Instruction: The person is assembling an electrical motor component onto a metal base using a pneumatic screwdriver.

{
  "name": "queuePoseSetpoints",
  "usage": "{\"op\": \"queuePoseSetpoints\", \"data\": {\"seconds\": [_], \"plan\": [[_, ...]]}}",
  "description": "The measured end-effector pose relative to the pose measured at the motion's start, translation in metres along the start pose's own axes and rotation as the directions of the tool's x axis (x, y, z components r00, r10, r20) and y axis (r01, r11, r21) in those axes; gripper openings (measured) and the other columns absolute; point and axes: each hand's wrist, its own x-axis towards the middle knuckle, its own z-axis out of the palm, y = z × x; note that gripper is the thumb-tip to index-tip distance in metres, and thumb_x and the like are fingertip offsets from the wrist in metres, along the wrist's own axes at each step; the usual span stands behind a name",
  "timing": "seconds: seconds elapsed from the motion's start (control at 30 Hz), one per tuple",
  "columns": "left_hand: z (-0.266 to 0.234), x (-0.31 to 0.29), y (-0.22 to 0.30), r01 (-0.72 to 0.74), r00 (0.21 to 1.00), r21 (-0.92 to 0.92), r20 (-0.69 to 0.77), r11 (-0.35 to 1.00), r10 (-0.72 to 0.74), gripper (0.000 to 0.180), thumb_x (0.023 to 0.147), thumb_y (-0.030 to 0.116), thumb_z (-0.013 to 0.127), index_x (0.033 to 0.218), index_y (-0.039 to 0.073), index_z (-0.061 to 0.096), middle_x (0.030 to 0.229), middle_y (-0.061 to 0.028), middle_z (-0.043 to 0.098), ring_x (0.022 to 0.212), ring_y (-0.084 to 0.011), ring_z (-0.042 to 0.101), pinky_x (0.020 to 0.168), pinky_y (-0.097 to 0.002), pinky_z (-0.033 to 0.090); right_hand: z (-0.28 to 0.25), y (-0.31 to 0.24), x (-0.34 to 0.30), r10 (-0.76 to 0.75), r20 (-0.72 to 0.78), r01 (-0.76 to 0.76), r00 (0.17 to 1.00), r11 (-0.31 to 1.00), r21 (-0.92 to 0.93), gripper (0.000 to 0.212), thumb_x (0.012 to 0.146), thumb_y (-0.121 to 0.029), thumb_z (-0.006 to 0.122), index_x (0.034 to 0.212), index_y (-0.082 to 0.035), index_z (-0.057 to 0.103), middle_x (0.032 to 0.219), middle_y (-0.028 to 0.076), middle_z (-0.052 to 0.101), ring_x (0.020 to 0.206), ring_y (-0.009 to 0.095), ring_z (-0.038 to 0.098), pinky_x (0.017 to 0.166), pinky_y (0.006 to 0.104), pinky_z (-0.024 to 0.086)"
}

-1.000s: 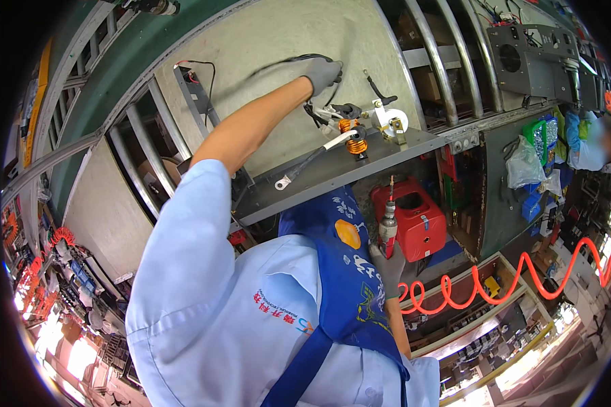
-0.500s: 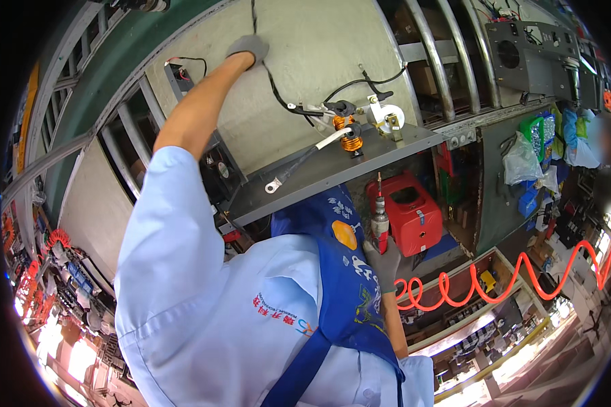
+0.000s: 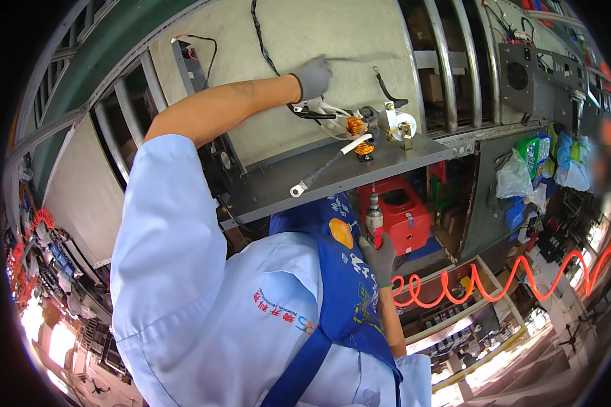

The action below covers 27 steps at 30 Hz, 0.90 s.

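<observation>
My left hand (image 3: pixel 312 78), in a grey glove, is closed over the pale board, with a black cable (image 3: pixel 366 57) streaking out to its right, blurred by motion. Below the wrist, white and black leads run to copper-wound coils (image 3: pixel 360 129) on a dark grey metal chassis (image 3: pixel 332 178). A lead with a ring terminal (image 3: pixel 297 190) lies across the chassis, and a white round part (image 3: pixel 406 125) is fixed right of the coils. Low at the chassis's front, my gloved right hand (image 3: pixel 380 259) grips a red-and-silver power screwdriver (image 3: pixel 374 220), its bit pointing up.
A coiled orange-red hose (image 3: pixel 482 288) stretches rightward from near my right hand. Behind the screwdriver stands a red case (image 3: pixel 409 227). Metal rollers (image 3: pixel 441 68) flank the board, with another grey chassis (image 3: pixel 529 78) farther right. Plastic bags (image 3: pixel 516 173) hang beyond.
My left hand has moved right and nearer, toward the coils. A cable that arched right of the coils is now a blurred streak beside the hand. The right hand still holds the screwdriver.
</observation>
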Motion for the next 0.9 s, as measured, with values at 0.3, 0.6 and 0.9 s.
{"op": "queuePoseSetpoints", "data": {"seconds": [0.3,0.6,0.9], "plan": [[-0.03,-0.063,0.016,0.024,0.987,-0.467,-0.132,0.884,-0.096,0.056,0.083,0.026,0.068,0.134,0.005,0.058,0.114,-0.0145,0.069,0.109,-0.0379,0.066,0.089,-0.048,0.053,0.011,0.002,0.032,0.0,0.059,0.001,0.998,1.0,-0.025,0.035,0.079,-0.025,0.08,0.099,0.0,0.067,0.085,0.013,0.07,0.077,0.018,0.066,0.072,0.0356,0.051],[-0.084,-0.015,0.053,-0.21,0.969,-0.706,-0.06,0.676,0.239,0.074,0.065,0.021,0.087,0.126,-0.001,0.052,0.107,-0.0253,0.068,0.103,-0.0428,0.067,0.088,-0.0473,0.054,0.011,-0.01,0.064,-0.057,0.093,0.074,0.994,0.98,-0.183,0.038,0.079,-0.027,0.079,0.099,0.002,0.065,0.083,0.018,0.07,0.078,0.025,0.069,0.072,0.039,0.052],[-0.069,-0.006,0.057,-0.41,0.887,-0.793,-0.233,0.449,0.398,0.055,0.065,0.019,0.089,0.113,0.01,0.065,0.094,-0.0143,0.072,0.09,-0.0356,0.067,0.082,-0.0433,0.055,0.011,-0.016,0.065,-0.153,0.069,0.164,0.986,0.966,-0.2,0.041,0.079,-0.03,0.078,0.103,0.002,0.066,0.085,0.017,0.071,0.078,0.022,0.067,0.073,0.0379,0.051]]}}
